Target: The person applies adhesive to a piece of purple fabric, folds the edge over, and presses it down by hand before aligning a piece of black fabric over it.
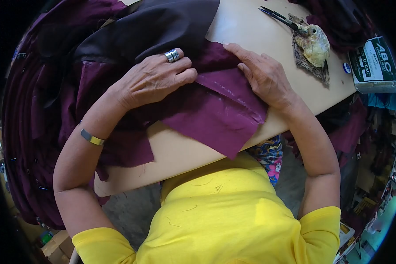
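Observation:
Maroon fabric (pixel 215 112) lies across the table in front of me, with a folded edge and pale marks along a seam. My left hand (pixel 160 75), wearing rings, is closed on this cloth with its fingers curled and the thumb pressed against it. At the cloth's right edge rests my right hand (pixel 266 79). Its index finger stretches to the upper corner and the thumb stands apart, both touching the material. Dark lining fabric (pixel 158 28) is bunched above my left hand. What lies under the left fingertips is hidden.
The pale table (pixel 246 22) has a rounded front edge near my body. A black pen (pixel 277 16) and a shell-like lump (pixel 314 46) on a bark-like piece lie at upper right. Beside them are a blue-and-white cap (pixel 346 68) and an ABC packet (pixel 376 66). Maroon garments (pixel 24 132) hang at left.

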Motion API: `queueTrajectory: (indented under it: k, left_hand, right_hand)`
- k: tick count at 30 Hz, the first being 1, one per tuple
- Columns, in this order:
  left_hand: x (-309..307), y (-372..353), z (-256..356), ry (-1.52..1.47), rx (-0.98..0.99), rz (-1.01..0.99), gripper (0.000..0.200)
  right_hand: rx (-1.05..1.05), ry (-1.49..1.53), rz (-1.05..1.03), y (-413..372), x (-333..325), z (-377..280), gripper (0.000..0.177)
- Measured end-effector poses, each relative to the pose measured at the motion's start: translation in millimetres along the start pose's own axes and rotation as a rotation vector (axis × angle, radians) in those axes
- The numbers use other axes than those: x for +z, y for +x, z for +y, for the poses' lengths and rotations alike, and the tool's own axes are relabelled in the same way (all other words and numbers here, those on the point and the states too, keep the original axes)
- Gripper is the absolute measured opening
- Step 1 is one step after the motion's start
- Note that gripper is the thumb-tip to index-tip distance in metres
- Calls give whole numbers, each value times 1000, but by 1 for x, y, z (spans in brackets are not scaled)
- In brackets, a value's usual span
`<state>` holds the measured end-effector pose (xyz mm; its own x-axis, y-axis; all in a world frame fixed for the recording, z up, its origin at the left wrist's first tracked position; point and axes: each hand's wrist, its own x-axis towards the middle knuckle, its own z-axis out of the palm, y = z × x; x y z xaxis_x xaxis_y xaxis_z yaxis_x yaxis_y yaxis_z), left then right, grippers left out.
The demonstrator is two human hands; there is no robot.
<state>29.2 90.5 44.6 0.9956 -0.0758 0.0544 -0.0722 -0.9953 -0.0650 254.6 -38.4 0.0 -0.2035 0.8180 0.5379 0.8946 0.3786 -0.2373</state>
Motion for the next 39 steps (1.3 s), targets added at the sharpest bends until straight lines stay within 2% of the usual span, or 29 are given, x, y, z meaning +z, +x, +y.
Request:
queueTrajectory:
  k: [7, 9, 12, 13, 17, 20, 24, 34, 37, 39]
  left_hand:
    - [0, -3, -4, -12, 12, 55, 17]
    - [0, -3, -3, -36, 5, 50, 17]
    - [-4, -3, -8, 5, 15, -7, 17]
    - [-5, -5, -9, 80, 14, 38, 16]
    - [0, -8, -10, 6, -82, 17, 12]
    - [2, -13, -12, -48, -116, 80, 12]
    - [5, -15, -13, -26, -60, 185, 12]
    - [7, -19, -12, 186, -100, 59, 15]
    - [2, -20, -16, 262, -93, -12, 18]
    - [-7, -22, -17, 276, -179, -76, 20]
  right_hand:
    - [15, 1, 0, -1, 1, 1, 53]
    - [83, 40, -50, 1, -3, -3, 49]
    - [112, 67, -60, 1, -4, -3, 47]
    - [109, 70, -52, 1, -4, -3, 47]
    - [124, 101, -45, 1, -5, -4, 46]
    - [102, 111, -15, 1, -4, -3, 45]
    - [107, 124, -6, 0, -4, -2, 45]
    - [60, 103, 16, 3, -2, -1, 49]
    - [134, 64, -26, 4, -1, -4, 52]
    - [191, 84, -43, 3, -8, -11, 54]
